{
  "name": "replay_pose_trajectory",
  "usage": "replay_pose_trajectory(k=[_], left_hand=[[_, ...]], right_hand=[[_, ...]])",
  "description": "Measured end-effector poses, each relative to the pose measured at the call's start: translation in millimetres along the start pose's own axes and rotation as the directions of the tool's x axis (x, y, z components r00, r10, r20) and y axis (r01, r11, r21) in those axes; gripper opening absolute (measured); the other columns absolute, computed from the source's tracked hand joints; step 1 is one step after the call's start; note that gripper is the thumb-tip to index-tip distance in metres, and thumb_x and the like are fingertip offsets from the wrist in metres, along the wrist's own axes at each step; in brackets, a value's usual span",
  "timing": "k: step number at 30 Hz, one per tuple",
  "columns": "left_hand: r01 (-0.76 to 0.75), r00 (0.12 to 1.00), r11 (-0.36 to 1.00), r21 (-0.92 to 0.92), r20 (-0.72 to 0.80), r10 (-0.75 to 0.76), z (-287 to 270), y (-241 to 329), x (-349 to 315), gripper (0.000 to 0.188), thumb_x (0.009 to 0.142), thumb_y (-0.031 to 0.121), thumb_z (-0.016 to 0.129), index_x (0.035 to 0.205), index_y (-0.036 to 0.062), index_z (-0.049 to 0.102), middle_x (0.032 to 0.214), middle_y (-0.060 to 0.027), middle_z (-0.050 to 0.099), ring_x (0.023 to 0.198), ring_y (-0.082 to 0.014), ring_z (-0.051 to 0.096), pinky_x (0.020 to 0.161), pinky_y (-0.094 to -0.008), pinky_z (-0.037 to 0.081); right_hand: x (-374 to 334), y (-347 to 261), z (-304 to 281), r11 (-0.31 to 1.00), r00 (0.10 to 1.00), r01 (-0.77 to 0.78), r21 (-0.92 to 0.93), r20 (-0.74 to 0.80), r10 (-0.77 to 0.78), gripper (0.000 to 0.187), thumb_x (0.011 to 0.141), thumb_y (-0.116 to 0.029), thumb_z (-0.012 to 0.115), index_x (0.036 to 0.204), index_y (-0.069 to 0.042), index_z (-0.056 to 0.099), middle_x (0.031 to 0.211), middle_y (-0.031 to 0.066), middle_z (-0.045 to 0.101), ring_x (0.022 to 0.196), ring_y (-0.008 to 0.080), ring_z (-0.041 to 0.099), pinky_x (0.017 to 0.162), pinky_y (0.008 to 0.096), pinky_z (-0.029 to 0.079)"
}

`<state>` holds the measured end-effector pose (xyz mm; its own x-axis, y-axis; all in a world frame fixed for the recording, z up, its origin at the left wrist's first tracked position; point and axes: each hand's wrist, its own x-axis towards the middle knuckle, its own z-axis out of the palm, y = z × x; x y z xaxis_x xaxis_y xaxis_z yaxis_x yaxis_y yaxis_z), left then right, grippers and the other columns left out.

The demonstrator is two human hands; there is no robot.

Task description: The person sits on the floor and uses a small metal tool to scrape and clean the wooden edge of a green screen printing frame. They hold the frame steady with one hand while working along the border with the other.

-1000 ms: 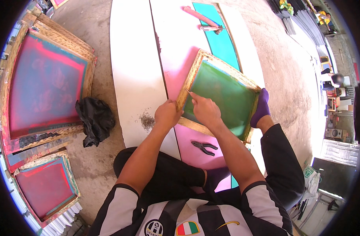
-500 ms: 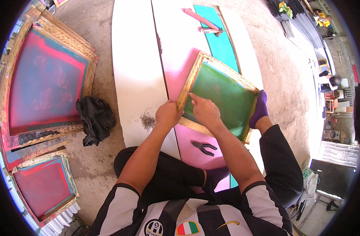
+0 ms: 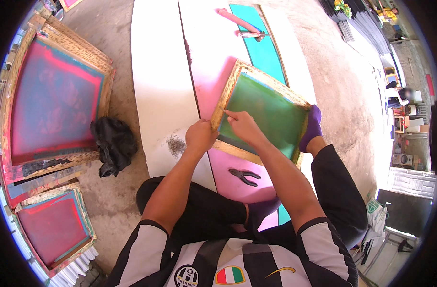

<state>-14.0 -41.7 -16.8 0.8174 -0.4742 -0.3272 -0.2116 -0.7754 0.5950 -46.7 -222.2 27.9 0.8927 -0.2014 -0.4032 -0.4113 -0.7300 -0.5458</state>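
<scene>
Green-meshed wooden screen-printing frame [image 3: 268,111] lies over painted boards [image 3: 160,71], seemingly steadied by the left hand [image 3: 200,137] gripping its corner and a purple-socked foot [image 3: 311,128]; the right hand [image 3: 242,126] curls beside its left rail [image 3: 227,91], contents unclear.

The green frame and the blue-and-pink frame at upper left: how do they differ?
The green frame has a mostly green panel; the blue-and-pink frame has a mostly blue one with pink bands. The left hand holds the green frame's edge; the blue-and-pink frame is unheld. Both have wood-coloured borders.
</scene>
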Motion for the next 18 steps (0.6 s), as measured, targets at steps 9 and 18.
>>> replay_pose_trajectory(k=[9,18], left_hand=[[0.008,1.000,1.000,-0.003,0.030,-0.008,-9,0,-2,0.034,0.088,0.030,0.080,0.110,0.0055,0.075,0.110,-0.0152,0.072,0.101,-0.0368,0.072,0.086,-0.0494,0.059],[-0.008,0.999,1.000,0.013,0.036,0.008,-4,-9,-2,0.037,0.087,0.035,0.080,0.112,0.0072,0.076,0.105,-0.0157,0.071,0.098,-0.0370,0.072,0.085,-0.0496,0.058]], right_hand=[[-8,22,10,0.847,0.960,-0.265,0.461,0.207,0.188,0.045,0.108,-0.029,0.058,0.151,-0.020,0.060,0.088,0.0138,0.073,0.071,0.0310,0.068,0.068,0.0429,0.054],[-1,20,-8,0.597,0.852,-0.506,0.622,0.466,0.237,0.044,0.113,-0.031,0.051,0.157,-0.030,0.054,0.066,-0.0029,0.046,0.046,0.0062,0.034,0.040,0.0248,0.026]])
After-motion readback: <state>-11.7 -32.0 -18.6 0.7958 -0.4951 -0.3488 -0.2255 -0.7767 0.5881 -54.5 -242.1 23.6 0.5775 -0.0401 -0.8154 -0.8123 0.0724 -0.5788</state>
